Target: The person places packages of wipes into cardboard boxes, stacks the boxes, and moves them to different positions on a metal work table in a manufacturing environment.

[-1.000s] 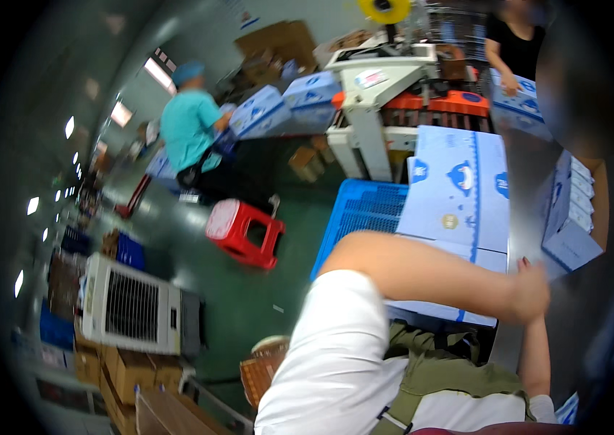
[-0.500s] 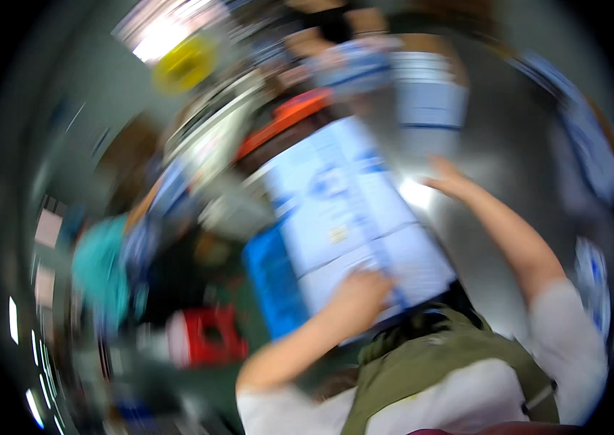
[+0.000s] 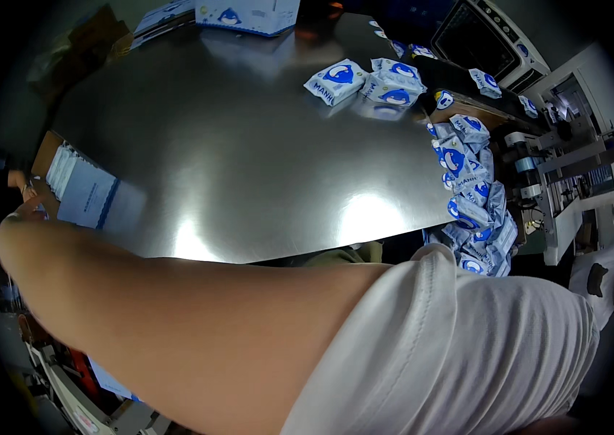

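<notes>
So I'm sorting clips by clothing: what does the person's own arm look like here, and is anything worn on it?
One arm fills the lower part of the head view. The forearm and elbow are bare, with no watch or glove visible. The upper arm is covered by a short white sleeve with a stitched hem. The hands cannot be clearly made out.

Table: I saw a broad steel worktop with two glare patches | Right: grey packing machine stood beyond the edge | Far corner: a dark monitor | Surroundings: dim, floor unclear.
</notes>
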Demonstrator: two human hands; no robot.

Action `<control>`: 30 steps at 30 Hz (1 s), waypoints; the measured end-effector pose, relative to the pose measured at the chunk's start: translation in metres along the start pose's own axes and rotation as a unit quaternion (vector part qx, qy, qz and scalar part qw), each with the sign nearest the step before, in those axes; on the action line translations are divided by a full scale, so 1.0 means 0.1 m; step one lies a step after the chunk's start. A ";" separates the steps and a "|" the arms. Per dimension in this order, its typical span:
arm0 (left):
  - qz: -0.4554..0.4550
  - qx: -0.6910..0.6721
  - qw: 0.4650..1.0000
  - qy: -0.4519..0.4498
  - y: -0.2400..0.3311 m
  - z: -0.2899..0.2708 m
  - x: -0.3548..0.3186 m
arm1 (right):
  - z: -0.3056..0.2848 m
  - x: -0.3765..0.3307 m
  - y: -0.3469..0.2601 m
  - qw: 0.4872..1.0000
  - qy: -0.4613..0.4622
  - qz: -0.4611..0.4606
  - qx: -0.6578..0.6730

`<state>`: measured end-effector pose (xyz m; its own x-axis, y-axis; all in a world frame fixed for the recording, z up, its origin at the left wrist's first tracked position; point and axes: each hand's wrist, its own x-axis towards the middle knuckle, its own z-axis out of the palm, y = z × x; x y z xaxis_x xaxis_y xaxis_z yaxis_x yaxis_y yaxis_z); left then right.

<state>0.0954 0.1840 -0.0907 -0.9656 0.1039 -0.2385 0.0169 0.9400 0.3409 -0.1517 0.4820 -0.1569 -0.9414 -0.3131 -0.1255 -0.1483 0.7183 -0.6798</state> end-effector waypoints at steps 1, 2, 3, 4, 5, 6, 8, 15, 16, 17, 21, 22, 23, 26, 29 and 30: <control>-0.066 0.003 0.998 -0.007 0.11 -0.06 0.06 | -0.02 -0.09 -0.03 1.000 0.005 0.016 0.007; -0.034 -0.197 0.972 0.126 -0.22 0.06 -0.22 | 0.08 -0.15 -0.25 1.000 -0.003 0.013 0.019; -0.085 -0.169 0.968 0.167 -0.61 0.15 -0.44 | 0.17 -0.26 -0.33 0.999 -0.010 0.025 0.028; -0.149 -0.137 0.952 0.231 -0.94 0.09 -0.67 | 0.19 -0.40 -0.56 0.999 -0.015 0.027 0.032; -0.222 -0.290 0.897 0.248 -1.23 0.18 -0.94 | 0.22 -0.43 -0.84 0.998 -0.032 0.022 0.048; -0.268 -0.438 0.816 0.266 -1.48 0.34 -1.17 | 0.19 -0.63 -1.02 0.996 -0.049 0.035 0.072; -0.323 -0.429 0.824 0.182 -2.11 0.85 -1.19 | 0.26 -0.98 -1.11 0.987 -0.081 0.094 0.100; -0.283 -0.460 0.819 0.195 -0.96 0.87 -0.43 | 1.30 -1.32 -0.64 0.983 -0.100 0.146 0.047; -0.283 -0.469 0.807 0.221 -0.87 0.80 -0.43 | 1.32 -1.35 -0.68 0.984 -0.085 0.151 0.048; -0.282 -0.478 0.793 0.251 -0.77 0.68 -0.49 | 1.29 -1.37 -0.76 0.987 -0.076 0.139 0.038; -0.110 -0.444 0.775 0.436 0.42 0.11 -0.46 | 0.57 -1.56 -0.60 0.917 0.082 0.056 0.387; -0.038 -0.511 0.749 0.420 0.72 0.08 -0.46 | 0.41 -1.57 -0.36 0.819 0.133 0.040 0.556; 0.036 -0.575 0.715 0.396 1.04 0.12 -0.48 | 0.02 -1.63 -0.22 0.732 0.226 0.072 0.639; 0.240 -0.480 0.798 0.274 1.59 0.69 -0.57 | -1.13 -2.03 0.10 0.615 0.422 -0.011 0.666; 0.172 -0.450 0.859 -0.175 2.13 0.96 -0.52 | -1.93 -2.77 1.00 0.791 0.462 -0.119 0.382; 0.149 -0.416 0.846 -0.297 2.21 1.10 -0.42 | -2.09 -3.06 1.30 0.861 0.457 -0.149 0.168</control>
<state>0.1683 0.4228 -0.1055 -0.6450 0.6740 -0.3601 -0.1902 0.3148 0.9299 0.0537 0.8009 -0.0563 -0.7446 0.2772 0.6072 -0.4728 0.4231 -0.7729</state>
